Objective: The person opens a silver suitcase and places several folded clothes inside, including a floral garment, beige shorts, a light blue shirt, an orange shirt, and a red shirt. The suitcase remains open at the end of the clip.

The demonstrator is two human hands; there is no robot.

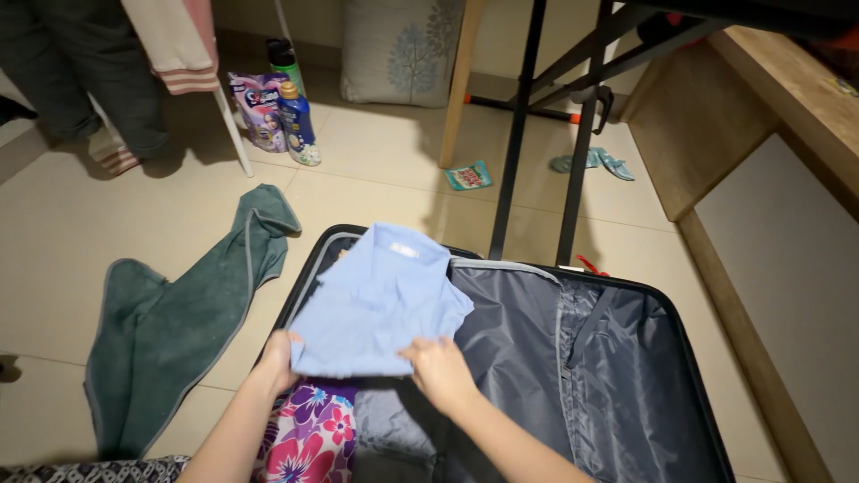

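Observation:
A folded light blue shirt (376, 300) lies across the left half of an open black suitcase (667, 309) with grey lining. My left hand (277, 358) grips the shirt's near left corner. My right hand (440, 368) holds its near right edge, fingers curled on the cloth. Just below the shirt, between my forearms, a bright floral garment (313, 438) in pink and purple sits in the suitcase. The right half of the suitcase shows only grey lining and a strap.
A dark green towel (179, 313) sprawls on the tiled floor left of the suitcase. Bottles and a refill pouch (277, 112) stand at the back. Black metal rack legs (519, 125) rise behind the suitcase. A wooden bed frame (734, 295) runs along the right.

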